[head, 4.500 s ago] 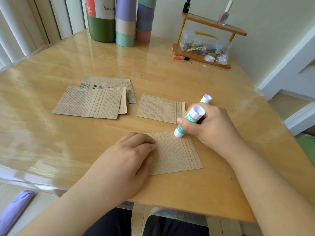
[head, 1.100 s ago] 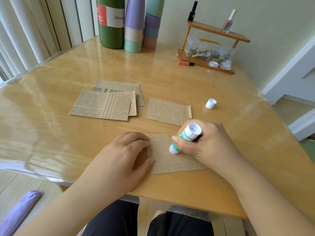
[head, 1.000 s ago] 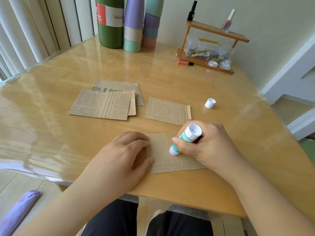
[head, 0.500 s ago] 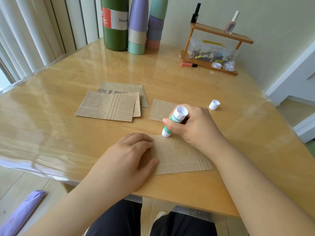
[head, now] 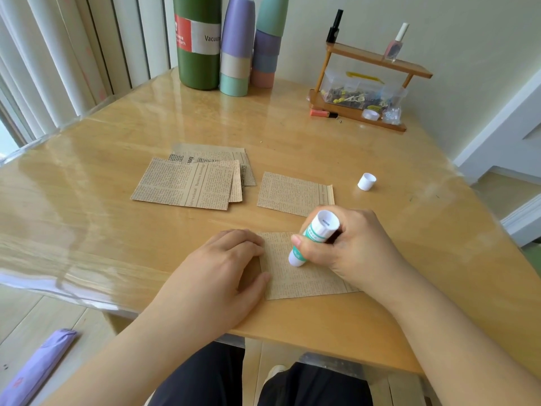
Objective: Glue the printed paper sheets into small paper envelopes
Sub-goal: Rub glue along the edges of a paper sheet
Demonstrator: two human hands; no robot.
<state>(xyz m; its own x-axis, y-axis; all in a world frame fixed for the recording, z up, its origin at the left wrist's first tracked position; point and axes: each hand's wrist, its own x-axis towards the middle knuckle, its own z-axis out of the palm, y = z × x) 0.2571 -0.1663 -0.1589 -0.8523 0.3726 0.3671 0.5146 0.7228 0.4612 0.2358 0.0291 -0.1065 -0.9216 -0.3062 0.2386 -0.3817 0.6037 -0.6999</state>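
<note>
A brown newsprint sheet [head: 304,276] lies near the table's front edge. My left hand [head: 222,273] rests flat on its left part, pressing it down. My right hand [head: 351,247] grips a white and green glue stick [head: 314,237], tip down on the sheet's middle. A folded newsprint envelope [head: 289,193] lies just behind it. Further left sits a stack of newsprint pieces [head: 193,181]. The glue stick's white cap [head: 366,181] stands on the table to the right.
At the back of the wooden table [head: 117,230] stand a green flask [head: 199,45] and stacked pastel cups [head: 237,48]. A small wooden shelf [head: 363,83] with bottles and a clear box sits back right. A purple umbrella [head: 41,367] lies on the floor.
My right hand has drawn the glue stick from the sheet's far edge back toward me, onto its middle. My left hand stays on the sheet.
</note>
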